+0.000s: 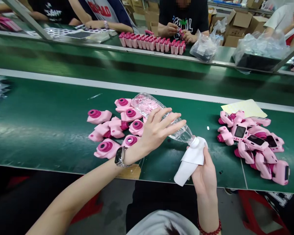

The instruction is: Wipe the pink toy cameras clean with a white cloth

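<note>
A clear plastic bottle is tilted, with its neck down to the right, and my left hand grips it from above with the fingers laid across its side. The bottle's mouth meets a white cloth, which my right hand holds from below and the right, the thumb along its edge. One end of the cloth hangs down toward the table's front edge. Beside my left hand lie several pink toy cameras with dark pink lenses. Whether any liquid leaves the bottle cannot be made out.
At right is a pile of more pink toy cameras, some screens up, before a yellow paper sheet. Across the green table, a row of pink parts stands near a co-worker's hands. Plastic bags lie nearby.
</note>
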`<state>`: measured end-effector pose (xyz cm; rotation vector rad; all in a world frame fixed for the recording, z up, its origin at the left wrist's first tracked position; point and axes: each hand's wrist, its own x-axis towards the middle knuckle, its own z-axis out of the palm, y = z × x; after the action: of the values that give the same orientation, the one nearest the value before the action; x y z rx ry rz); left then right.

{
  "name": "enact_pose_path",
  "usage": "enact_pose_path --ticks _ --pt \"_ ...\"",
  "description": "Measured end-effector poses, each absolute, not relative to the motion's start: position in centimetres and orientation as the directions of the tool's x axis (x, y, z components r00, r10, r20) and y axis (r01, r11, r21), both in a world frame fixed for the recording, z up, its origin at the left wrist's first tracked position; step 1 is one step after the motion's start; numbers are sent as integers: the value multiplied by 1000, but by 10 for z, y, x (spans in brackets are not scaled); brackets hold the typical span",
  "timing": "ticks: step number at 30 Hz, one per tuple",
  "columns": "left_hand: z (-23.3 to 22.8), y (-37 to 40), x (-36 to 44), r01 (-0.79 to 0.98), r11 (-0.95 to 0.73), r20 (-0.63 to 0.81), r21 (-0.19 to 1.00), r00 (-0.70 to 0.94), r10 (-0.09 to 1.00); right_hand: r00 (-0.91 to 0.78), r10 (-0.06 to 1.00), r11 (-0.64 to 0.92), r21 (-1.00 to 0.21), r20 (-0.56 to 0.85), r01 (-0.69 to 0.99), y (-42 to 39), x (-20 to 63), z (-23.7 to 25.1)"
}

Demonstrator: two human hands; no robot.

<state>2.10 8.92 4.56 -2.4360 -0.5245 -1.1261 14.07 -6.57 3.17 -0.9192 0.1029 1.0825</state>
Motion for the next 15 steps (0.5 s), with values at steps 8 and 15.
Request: enact_pose_path --ticks 8,15 --pt "57 86 11 504 -827 774 -251 617 142 459 708 128 -542 -537 -830 -59 141 42" --pt "60 72 -9 512 -838 747 -190 629 215 445 708 97 -549 -548 -830 -52 141 46"
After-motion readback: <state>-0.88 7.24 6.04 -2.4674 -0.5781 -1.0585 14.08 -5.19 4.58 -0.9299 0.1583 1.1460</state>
